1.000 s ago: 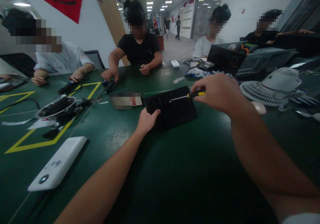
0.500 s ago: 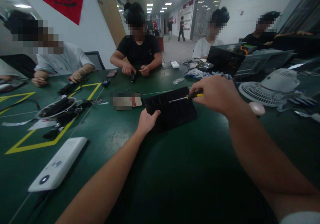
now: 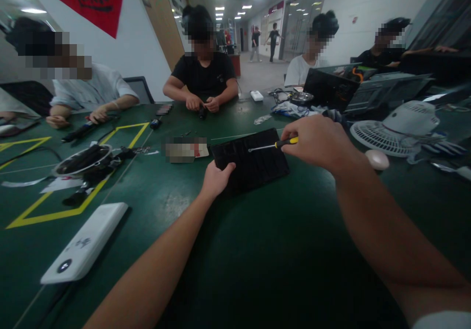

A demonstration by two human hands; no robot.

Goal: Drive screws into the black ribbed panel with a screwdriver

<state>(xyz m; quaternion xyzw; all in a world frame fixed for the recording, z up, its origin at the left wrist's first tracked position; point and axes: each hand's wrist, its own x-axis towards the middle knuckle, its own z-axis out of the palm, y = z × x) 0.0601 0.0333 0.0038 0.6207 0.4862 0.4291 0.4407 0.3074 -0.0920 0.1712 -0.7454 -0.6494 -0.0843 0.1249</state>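
Observation:
My left hand (image 3: pixel 218 178) grips the left end of a flat black panel (image 3: pixel 257 164) with raised ribs, thumb on its upper face. The panel is tilted above the green table. In my right hand (image 3: pixel 312 140) is a screwdriver (image 3: pixel 268 146) with a yellow and black handle, fingers closed around the grip. Its metal shaft points left across the panel, and the tip lies over the panel's upper middle. Whether the tip touches a screw is too small to tell.
Left on the green table (image 3: pixel 206 270) lie a white power bank (image 3: pixel 86 243) and a wire hoop with black parts (image 3: pixel 83 160). A small box (image 3: pixel 186 150) sits behind my left hand. Rightward are a white mouse (image 3: pixel 377 160) and a white fan (image 3: pixel 401 128). Several people sit around.
My hands, the panel and the screwdriver have barely moved. Across the table, a person's hands have come together over a small black object; the person at left has shifted a black tool leftward.

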